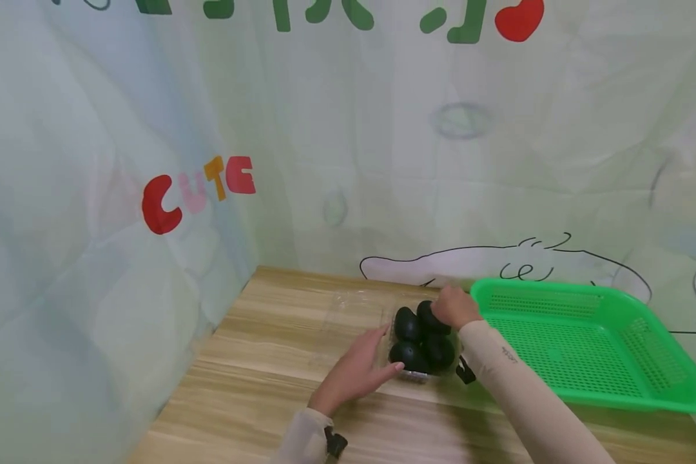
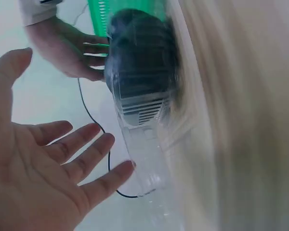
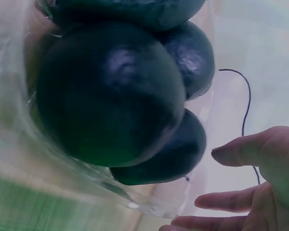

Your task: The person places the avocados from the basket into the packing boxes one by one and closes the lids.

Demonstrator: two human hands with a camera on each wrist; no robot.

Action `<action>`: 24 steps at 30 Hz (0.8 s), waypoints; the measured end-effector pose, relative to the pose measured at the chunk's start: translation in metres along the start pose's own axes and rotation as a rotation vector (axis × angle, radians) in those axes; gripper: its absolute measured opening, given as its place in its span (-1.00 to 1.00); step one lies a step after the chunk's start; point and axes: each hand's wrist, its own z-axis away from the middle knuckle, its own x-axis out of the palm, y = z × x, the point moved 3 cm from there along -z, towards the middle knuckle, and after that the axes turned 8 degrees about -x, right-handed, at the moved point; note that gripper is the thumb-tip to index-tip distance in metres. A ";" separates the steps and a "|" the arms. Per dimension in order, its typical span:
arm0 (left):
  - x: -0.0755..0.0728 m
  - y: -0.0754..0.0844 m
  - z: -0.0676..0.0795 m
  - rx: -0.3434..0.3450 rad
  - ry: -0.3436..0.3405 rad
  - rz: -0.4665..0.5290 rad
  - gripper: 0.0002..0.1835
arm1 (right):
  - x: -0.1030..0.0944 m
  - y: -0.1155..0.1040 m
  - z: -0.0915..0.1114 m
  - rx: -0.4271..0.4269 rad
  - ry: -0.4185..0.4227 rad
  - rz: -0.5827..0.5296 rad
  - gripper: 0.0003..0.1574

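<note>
Several dark avocados (image 1: 407, 324) sit close together in a clear plastic clamshell box (image 1: 415, 376), whose transparent lid (image 1: 354, 316) lies folded open to the left. Beside the box's near left corner is my left hand (image 1: 354, 368), its fingers spread and its thumb by the front rim; the left wrist view shows its palm holding nothing. My right hand (image 1: 457, 308) reaches over the box's far right corner, overlapping the far right avocado in the head view. In the right wrist view its thumb and fingers (image 3: 226, 199) are extended and stand apart from the fruit.
A green plastic basket (image 1: 591, 293) with perforated sides stands right of the box, behind my right forearm. The wooden table (image 1: 255, 386) meets a printed cloth backdrop (image 1: 348, 161) at its far and left edges.
</note>
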 end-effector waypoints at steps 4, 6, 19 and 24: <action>0.001 -0.003 0.018 -0.013 0.029 0.168 -0.20 | 0.005 0.005 -0.004 0.001 -0.012 0.009 -0.72; 0.002 -0.005 0.026 -0.002 0.055 0.215 -0.26 | 0.007 0.006 -0.005 0.006 -0.020 0.001 -0.72; 0.025 -0.029 0.054 -0.261 -0.068 0.905 -0.54 | 0.010 0.007 -0.005 -0.001 -0.032 0.004 -0.69; 0.032 -0.047 0.058 -0.462 -0.121 1.197 -0.42 | 0.009 0.006 -0.004 -0.008 -0.027 0.000 -0.69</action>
